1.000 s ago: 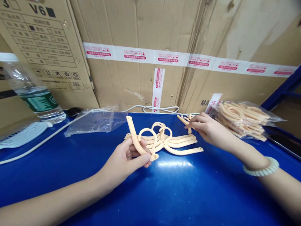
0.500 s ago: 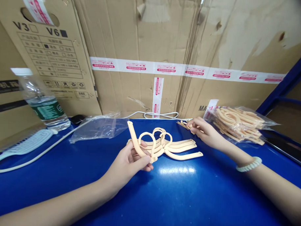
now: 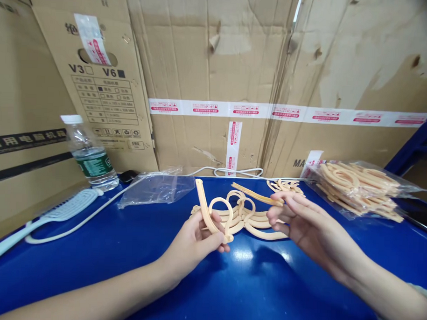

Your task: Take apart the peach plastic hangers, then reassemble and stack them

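Note:
In the middle of the head view, my left hand (image 3: 196, 239) pinches a beige plastic hanger piece with a hook (image 3: 222, 203), its straight arm sticking up. My right hand (image 3: 309, 224) holds a slim beige hanger arm (image 3: 256, 194) between thumb and fingers, its free end pointing left. The two pieces are apart. Behind both hands, several beige folding hangers (image 3: 263, 234) lie stacked on the blue table (image 3: 209, 290), hooks toward the back, partly hidden by my hands. Beyond my right hand is a small heap of loose hanger pieces (image 3: 284, 186).
Clear bags of hanger parts (image 3: 359, 188) are piled at the back right. An empty clear bag (image 3: 156, 190), a water bottle (image 3: 94, 160), a pale blue hairbrush (image 3: 72, 204) and a white cable (image 3: 74, 237) lie left. Cardboard boxes (image 3: 217, 62) wall off the back.
My right hand has come back from the loose pieces at the rear toward my left hand, bringing a hanger arm. My left hand keeps its hooked piece. The view has shifted slightly.

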The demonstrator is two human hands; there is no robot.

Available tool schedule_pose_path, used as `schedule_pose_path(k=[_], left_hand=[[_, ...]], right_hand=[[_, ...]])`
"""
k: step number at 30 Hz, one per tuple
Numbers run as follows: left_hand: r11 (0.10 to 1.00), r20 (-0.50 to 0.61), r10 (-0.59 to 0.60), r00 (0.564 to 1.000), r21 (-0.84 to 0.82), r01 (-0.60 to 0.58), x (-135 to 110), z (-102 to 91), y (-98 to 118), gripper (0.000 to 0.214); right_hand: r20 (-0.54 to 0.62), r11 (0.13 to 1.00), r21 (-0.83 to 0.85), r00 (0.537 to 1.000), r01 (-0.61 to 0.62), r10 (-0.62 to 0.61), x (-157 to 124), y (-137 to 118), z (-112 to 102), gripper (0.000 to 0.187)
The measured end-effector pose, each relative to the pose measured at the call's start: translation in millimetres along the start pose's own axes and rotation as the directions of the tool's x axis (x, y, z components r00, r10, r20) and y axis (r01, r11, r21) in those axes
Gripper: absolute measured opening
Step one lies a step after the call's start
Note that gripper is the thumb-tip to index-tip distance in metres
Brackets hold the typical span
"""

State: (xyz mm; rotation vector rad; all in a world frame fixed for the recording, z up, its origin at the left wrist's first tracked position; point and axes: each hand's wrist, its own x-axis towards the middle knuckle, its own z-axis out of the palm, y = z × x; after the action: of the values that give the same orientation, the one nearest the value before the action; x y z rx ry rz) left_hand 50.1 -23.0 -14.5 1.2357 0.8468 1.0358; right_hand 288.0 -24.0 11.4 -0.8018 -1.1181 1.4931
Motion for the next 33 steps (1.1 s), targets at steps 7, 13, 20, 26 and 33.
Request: schedule_pose_path(k=[7, 13, 20, 26, 33], left_hand=[[0.999, 0.024, 0.033, 0.999, 0.032, -0.034, 1, -1.1, -2, 0.030], [0.999, 0.051, 0.026, 0.998, 0.032, -0.027, 3, -2.3, -6, 0.030], [0.999, 0.202, 0.051, 0.978, 0.006, -0.053, -1, 4.3, -2, 0.029], [0.997, 0.275, 0.081, 0.958, -0.014, -0.080, -3, 1.6, -6, 0.026], [1.000, 0.278, 0.017, 0.961, 0.012, -0.022, -5, 3.8, -4, 0.025]], right_hand=[[0.030, 0.987, 0.115, 0.994, -0.112, 0.110, -2, 21, 6, 0.014], [0.103, 0.978, 0.114, 0.981, -0.174, 0.163, -5, 30, 16, 0.027], [0.126, 0.980, 0.064, 0.976, -0.188, 0.179, -10, 38, 25, 0.019], [0.255, 0.989, -0.084, 0.957, -0.119, 0.136, -11, 43, 26, 0.021], [0.290, 0.982, -0.152, 0.946, -0.108, 0.149, -13, 37, 30, 0.022]])
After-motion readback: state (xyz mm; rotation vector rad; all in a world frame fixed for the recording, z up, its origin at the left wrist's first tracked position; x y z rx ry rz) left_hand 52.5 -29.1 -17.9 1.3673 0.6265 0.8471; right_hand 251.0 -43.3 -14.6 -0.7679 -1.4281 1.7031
